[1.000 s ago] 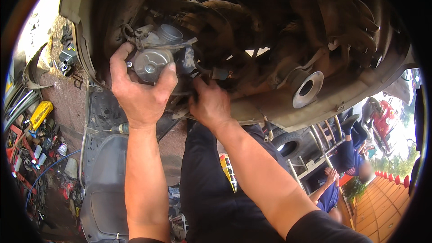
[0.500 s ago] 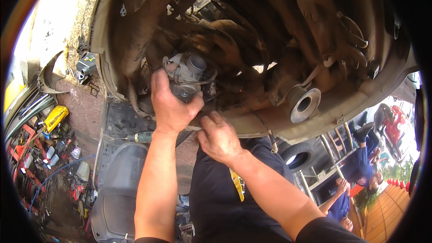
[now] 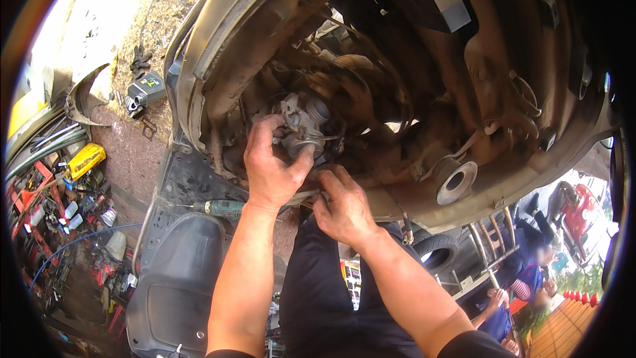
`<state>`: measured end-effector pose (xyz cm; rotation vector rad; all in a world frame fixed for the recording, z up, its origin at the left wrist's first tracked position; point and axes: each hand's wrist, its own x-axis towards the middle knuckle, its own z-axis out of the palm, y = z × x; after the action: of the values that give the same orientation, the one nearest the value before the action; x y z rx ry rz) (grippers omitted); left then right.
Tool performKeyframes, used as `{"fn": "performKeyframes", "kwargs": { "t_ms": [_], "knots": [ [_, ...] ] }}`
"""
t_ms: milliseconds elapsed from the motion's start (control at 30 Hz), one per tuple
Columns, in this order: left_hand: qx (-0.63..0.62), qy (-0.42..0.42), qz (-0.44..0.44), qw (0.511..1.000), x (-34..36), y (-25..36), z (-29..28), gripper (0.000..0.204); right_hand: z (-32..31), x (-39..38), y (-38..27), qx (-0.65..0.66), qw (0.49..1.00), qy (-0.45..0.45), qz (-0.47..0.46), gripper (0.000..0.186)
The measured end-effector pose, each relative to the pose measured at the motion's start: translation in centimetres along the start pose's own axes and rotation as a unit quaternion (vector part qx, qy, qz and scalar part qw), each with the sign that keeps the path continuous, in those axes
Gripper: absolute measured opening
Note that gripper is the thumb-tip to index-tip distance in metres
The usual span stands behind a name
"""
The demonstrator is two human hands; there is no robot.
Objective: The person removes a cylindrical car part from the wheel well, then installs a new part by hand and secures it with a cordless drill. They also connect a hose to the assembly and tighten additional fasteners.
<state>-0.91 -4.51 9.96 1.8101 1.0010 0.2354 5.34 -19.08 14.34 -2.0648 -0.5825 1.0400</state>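
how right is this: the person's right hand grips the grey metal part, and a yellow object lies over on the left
Not quite: the head view shows the left hand, not the right, gripping the grey metal part. A yellow object does lie over on the left.

The seat (image 3: 175,278) is dark grey; the tool (image 3: 224,208) just above it, teal; the casing (image 3: 87,160) up and left of it, yellow; the trousers (image 3: 315,292) to its right, black; the metal part (image 3: 306,125) above and right, silver-grey. Far right of the seat, cloth (image 3: 521,290) shows reddish-white stripes.
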Motion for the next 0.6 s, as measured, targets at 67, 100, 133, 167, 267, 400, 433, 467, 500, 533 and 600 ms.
{"fn": "performKeyframes", "kwargs": {
  "t_ms": [67, 100, 133, 167, 267, 400, 433, 467, 500, 533, 600],
  "knots": [
    [0.007, 0.003, 0.005, 1.000, 0.1, 0.1, 0.0, 0.053, -0.8, 0.4, -0.5, 0.002, 1.000, -0.006, 0.000, 0.027],
    [0.013, 0.009, 0.021, 1.000, 0.1, 0.2, 0.0, 0.054, -1.2, 0.7, -0.8, 0.010, 1.000, -0.004, -0.004, 0.028],
    [0.021, 0.011, 0.029, 0.999, 0.2, 0.2, 0.0, 0.054, -1.7, 1.1, -1.1, 0.003, 1.000, -0.018, -0.005, 0.027],
    [0.030, 0.017, 0.043, 0.998, 0.2, 0.2, 0.1, 0.054, -2.2, 1.5, -1.3, 0.003, 1.000, -0.023, -0.013, 0.027],
    [0.040, 0.024, 0.055, 0.997, 0.1, 0.1, 0.1, 0.055, -3.2, 3.9, -2.2, 0.015, 0.998, 0.063, -0.017, 0.023],
    [0.043, 0.015, 0.032, 0.998, 0.0, 0.1, 0.2, 0.057, -4.3, 9.3, -2.4, -0.071, 0.972, 0.224, 0.006, 0.021],
    [0.037, 0.016, 0.028, 0.999, -0.1, 0.2, 0.2, 0.058, -4.2, 10.8, -2.3, -0.092, 0.971, 0.213, 0.059, 0.027],
    [0.031, 0.015, 0.025, 0.999, -0.1, 0.3, 0.2, 0.058, -4.1, 12.0, -2.2, -0.127, 0.965, 0.213, 0.081, 0.030],
    [0.024, 0.016, 0.021, 0.999, -0.1, 0.3, 0.2, 0.059, -3.8, 13.0, -2.0, -0.158, 0.959, 0.218, 0.085, 0.033],
    [0.022, 0.019, 0.027, 0.999, 0.0, 0.4, 0.2, 0.059, -3.6, 13.9, -1.8, -0.197, 0.950, 0.221, 0.104, 0.036],
    [0.021, 0.023, 0.037, 0.999, 0.0, 0.5, 0.2, 0.059, -3.5, 15.0, -1.1, -0.203, 0.952, 0.183, 0.135, 0.049]
  ]
}}
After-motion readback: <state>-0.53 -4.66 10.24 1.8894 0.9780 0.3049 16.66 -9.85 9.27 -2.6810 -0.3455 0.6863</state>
